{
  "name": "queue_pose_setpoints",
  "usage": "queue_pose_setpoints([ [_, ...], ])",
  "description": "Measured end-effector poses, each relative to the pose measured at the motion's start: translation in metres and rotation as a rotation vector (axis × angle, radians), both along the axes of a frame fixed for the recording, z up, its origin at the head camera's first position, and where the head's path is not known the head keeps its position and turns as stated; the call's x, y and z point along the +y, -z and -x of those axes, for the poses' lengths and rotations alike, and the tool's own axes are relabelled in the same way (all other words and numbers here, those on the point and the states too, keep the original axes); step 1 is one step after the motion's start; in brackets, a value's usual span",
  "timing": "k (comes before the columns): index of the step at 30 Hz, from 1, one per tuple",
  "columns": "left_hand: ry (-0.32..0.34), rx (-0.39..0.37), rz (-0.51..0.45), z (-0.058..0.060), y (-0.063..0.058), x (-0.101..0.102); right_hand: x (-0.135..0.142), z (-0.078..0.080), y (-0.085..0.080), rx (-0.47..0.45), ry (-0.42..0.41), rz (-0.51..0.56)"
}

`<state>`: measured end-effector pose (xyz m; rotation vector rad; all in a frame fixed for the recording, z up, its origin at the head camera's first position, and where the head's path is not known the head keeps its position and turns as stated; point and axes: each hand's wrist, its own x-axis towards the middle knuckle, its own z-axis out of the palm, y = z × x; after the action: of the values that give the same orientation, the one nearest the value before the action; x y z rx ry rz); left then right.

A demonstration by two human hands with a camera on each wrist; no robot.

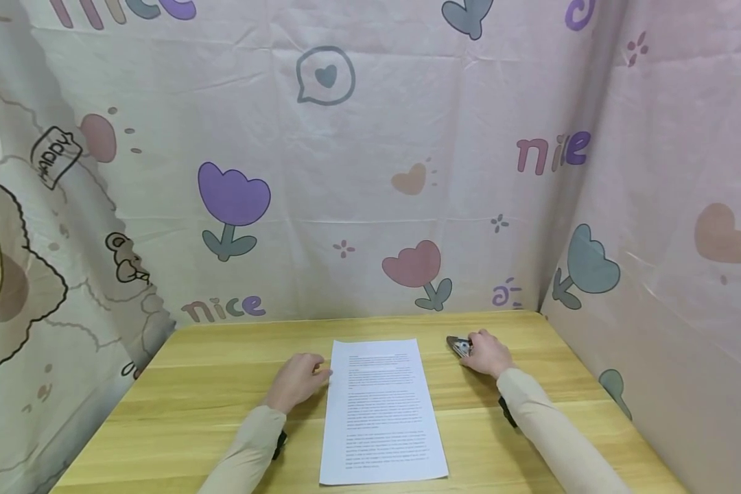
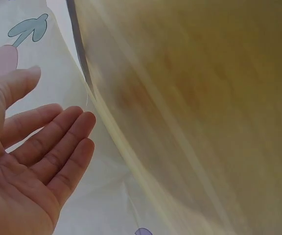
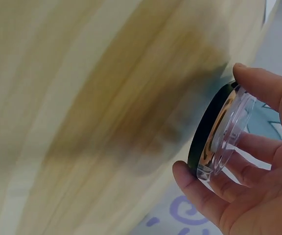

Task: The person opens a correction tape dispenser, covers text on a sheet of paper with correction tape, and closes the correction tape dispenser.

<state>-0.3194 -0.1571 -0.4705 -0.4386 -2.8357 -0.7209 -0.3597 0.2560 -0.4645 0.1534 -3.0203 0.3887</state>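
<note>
In the head view my right hand (image 1: 489, 353) holds a small, flat, pointed item with round parts inside, which looks like a correction tape (image 1: 460, 346). The right wrist view shows the correction tape (image 3: 218, 132) from its edge, dark on one side and clear plastic on the other. Thumb and fingers pinch its rim just over the table. My left hand (image 1: 296, 381) is beside the left edge of a printed sheet of paper (image 1: 383, 412). Its fingers are relaxed with nothing in them, as the left wrist view shows of the left hand (image 2: 38, 166).
The sheet lies flat on a light wooden table (image 1: 222, 384). Behind the table hangs a patterned cloth (image 1: 346, 171) with flowers and words, and similar cloth (image 1: 673, 274) closes in the right side. A dark band is on each wrist.
</note>
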Motion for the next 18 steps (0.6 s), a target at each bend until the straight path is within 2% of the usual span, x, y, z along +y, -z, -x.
queue_pose_setpoints([
  [6,-0.001,0.017,0.018,-0.0011,0.0016,-0.0008,0.0062,0.0017,0.0066,-0.024,0.02,0.0],
  [18,-0.06,0.028,0.024,-0.0046,-0.0008,-0.003,0.0041,0.001,0.0092,-0.044,0.014,-0.001],
])
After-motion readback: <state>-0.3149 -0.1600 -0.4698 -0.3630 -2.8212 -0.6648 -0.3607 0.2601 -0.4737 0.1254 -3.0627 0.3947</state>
